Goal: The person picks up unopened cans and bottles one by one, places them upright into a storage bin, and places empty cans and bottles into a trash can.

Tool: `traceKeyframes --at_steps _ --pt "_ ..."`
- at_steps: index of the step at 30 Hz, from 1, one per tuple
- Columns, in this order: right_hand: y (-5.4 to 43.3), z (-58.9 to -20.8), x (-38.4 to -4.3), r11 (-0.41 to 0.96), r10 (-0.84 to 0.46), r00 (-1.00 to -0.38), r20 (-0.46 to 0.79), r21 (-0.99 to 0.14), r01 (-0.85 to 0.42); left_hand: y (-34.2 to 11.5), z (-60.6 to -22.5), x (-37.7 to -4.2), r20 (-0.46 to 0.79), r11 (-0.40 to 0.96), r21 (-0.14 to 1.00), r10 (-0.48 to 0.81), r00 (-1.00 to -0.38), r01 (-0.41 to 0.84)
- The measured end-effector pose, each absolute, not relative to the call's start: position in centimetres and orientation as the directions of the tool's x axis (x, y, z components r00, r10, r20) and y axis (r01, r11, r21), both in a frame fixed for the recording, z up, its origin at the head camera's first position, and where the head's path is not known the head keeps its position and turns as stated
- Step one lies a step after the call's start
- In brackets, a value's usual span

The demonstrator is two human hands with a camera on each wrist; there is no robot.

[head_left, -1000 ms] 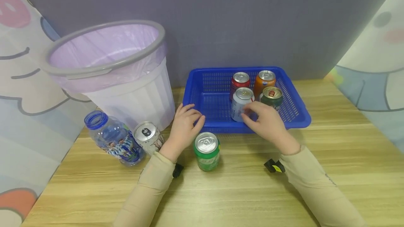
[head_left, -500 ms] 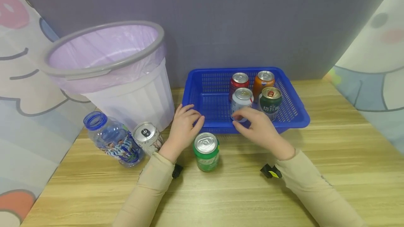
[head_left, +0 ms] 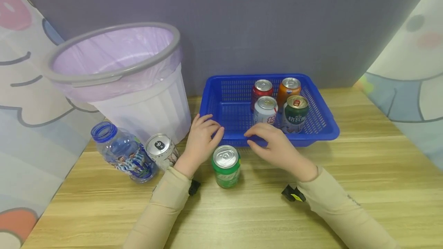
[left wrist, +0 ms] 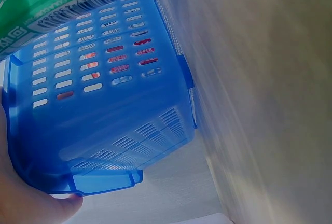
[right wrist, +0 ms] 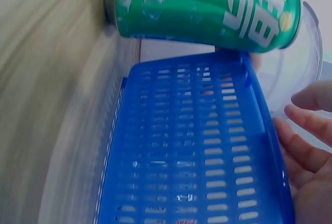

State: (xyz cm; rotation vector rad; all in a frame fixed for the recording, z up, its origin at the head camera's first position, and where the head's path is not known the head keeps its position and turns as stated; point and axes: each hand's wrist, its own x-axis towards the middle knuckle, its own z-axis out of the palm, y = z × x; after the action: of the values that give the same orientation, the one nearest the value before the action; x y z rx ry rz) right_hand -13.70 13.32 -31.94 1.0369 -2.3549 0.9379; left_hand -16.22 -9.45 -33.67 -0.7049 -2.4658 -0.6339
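Observation:
My left hand (head_left: pixel 202 141) rests on the front left corner of the blue plastic basket (head_left: pixel 235 136), fingers loosely spread over its rim. The right hand (head_left: pixel 273 147) hovers at the front rim, thumb and fingers slightly bent and apart, holding nothing. Inside the basket's right half stand a white can (head_left: pixel 265 113), a red can (head_left: pixel 262 92), an orange can (head_left: pixel 288 90) and a dark green can with a gold top (head_left: pixel 296 113). A green soda can (head_left: pixel 226 169) stands upright on the table between my forearms; both wrist views show it close up.
A white trash bin (head_left: pixel 152 107) with a purple liner stands behind on the left. Before it are a clear plastic bottle (head_left: pixel 128 158) with a blue neck and a whitish can (head_left: pixel 160 151). A grey panel (head_left: pixel 249 22) rises behind the wooden table (head_left: pixel 249 218).
My right hand has come away from the white can, moving left and toward me to the front rim. That can stays in the basket. The left hand keeps its place.

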Motion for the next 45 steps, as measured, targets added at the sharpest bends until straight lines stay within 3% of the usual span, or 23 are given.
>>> traceKeyframes --at_steps 13,26,32,45 --pt "12.3 -31.8 -12.8 0.371 -0.546 -0.552 0.630 -0.409 -0.834 -9.4 -33.5 -16.2 0.578 0.760 0.278 0.357 -0.734 0.588" --pt "11.8 -31.9 -11.9 0.333 -0.619 -0.601 0.505 -0.524 -0.784 -9.4 -33.7 -16.2 0.571 0.766 0.281 0.351 -0.743 0.578" --pt "11.5 -32.2 -11.7 0.334 -0.652 -0.591 0.475 -0.519 -0.787 -9.5 -33.8 -16.3 0.576 0.770 0.271 0.351 -0.738 0.578" --pt "10.5 -32.5 -11.3 0.390 -0.663 -0.637 0.393 -0.546 -0.742 -9.5 -33.7 -16.2 0.575 0.765 0.278 0.352 -0.739 0.581"
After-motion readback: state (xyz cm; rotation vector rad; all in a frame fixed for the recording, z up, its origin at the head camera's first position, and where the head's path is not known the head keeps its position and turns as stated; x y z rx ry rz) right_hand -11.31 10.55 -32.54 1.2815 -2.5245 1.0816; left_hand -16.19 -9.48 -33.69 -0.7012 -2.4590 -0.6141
